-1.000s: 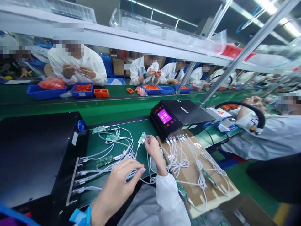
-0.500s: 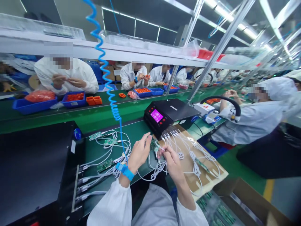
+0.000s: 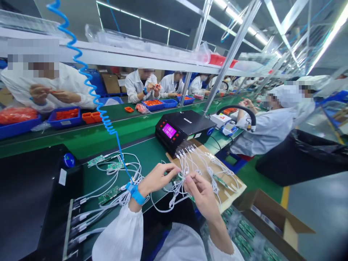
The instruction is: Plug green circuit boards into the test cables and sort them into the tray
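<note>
My left hand (image 3: 156, 177) and my right hand (image 3: 202, 195) meet over the green mat's front edge, fingers pinched. Between the fingertips is a small green circuit board (image 3: 177, 178), mostly hidden, which the left hand pinches. The right hand pinches the end of a white cable (image 3: 187, 170) against it. That cable belongs to a bundle running from the black tester (image 3: 185, 127) with a pink screen. A blue wrist strap (image 3: 135, 194) with a coiled blue cord (image 3: 89, 83) is on my left wrist.
Three more boards (image 3: 108, 194) lie on the mat, plugged into white cables from a black unit (image 3: 27, 195) at left. A cardboard sheet (image 3: 232, 188) lies under the tester's cables. An open box of green boards (image 3: 244, 232) sits low right. Co-workers sit across the conveyor (image 3: 108, 127) and at right.
The left hand rose from the cables on the mat and joined the right hand. The board went from the right hand's fingers to between both hands. The view swung right.
</note>
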{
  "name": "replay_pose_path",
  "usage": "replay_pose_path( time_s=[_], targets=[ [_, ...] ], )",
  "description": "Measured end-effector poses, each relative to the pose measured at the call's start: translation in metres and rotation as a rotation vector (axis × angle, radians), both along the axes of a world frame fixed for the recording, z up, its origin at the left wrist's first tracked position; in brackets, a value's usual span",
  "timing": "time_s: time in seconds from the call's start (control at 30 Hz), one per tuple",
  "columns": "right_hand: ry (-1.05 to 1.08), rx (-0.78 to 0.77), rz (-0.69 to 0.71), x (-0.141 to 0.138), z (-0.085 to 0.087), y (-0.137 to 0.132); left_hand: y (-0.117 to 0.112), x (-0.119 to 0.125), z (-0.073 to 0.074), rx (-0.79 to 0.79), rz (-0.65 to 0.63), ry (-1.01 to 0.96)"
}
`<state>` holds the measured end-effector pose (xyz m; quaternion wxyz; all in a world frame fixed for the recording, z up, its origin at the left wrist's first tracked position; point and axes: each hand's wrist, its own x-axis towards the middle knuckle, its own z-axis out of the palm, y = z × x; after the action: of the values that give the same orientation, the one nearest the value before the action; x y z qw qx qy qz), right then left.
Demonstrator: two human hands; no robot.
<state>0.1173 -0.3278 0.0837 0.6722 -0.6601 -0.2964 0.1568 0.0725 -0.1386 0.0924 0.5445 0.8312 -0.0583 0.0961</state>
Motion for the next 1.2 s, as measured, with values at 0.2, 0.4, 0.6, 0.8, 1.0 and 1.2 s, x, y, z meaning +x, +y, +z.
replay_pose_path(
  time_s=[0.2,0.4,0.6,0.8,1.0,1.2],
  targets=[
    [0.012,0.04,0.07,0.007,0.007,-0.004,-0.003,0.001,0.025,-0.087,0.042,-0.025],
    [-0.087,-0.07,0.027,0.003,0.002,0.014,-0.019,0.005,0.019,-0.193,0.129,-0.005],
    [-0.339,-0.106,0.03,-0.026,-0.011,0.032,-0.001,0.034,-0.007,-0.704,0.594,-0.153],
    [-0.34,-0.237,-0.082,-0.029,-0.037,0.06,0.009,0.035,-0.001,-1.076,0.59,-0.192],
    [-0.449,-0.296,0.02,-0.032,-0.052,0.067,0.043,0.03,0.019,-1.22,0.691,-0.397],
    [-0.507,-0.306,-0.139,-0.025,-0.059,0.091,0.026,0.035,0.008,-1.239,0.619,-0.213]
  ],
)
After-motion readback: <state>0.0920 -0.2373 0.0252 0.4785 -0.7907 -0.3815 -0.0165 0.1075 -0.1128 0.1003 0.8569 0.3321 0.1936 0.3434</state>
